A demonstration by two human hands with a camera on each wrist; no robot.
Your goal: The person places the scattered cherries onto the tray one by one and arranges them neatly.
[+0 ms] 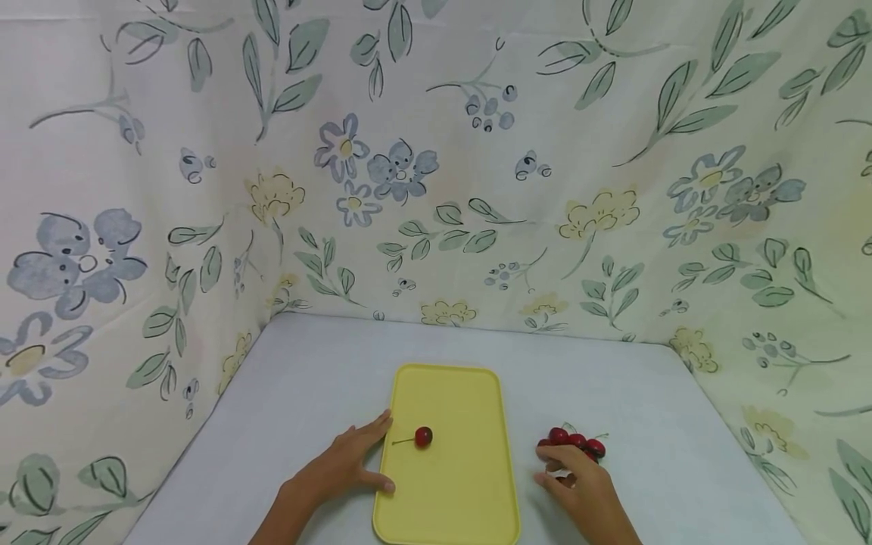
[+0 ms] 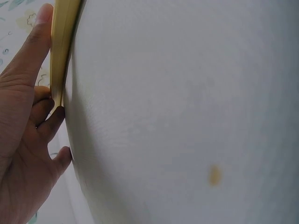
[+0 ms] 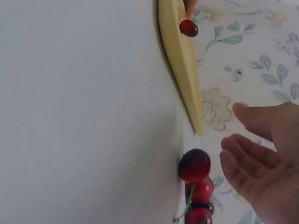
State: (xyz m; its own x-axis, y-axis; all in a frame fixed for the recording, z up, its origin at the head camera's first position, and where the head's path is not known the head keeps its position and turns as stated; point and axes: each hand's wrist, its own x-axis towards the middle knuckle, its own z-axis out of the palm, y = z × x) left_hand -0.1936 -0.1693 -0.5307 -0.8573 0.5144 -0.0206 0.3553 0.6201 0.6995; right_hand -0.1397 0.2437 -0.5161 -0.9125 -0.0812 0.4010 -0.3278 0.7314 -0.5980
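A yellow rectangular tray (image 1: 453, 492) lies on the white table, with one dark red cherry (image 1: 423, 437) on it, its stem toward the left. My left hand (image 1: 349, 462) rests against the tray's left side, thumb over the rim and fingers spread along the edge. To the right of the tray, several red cherries (image 1: 596, 447) with green stems sit in a cluster. Over the near left part of this cluster is my right hand (image 1: 579, 484), hiding some of it. In the right wrist view its fingers (image 3: 250, 170) are loosely bent, apart from the nearest cherry (image 3: 194, 166), and hold nothing.
The white table (image 1: 327, 356) extends around the tray. A floral cloth (image 1: 436, 250) hangs behind the table and along both sides. In the left wrist view a small yellowish spot (image 2: 214, 175) shows on the white surface.
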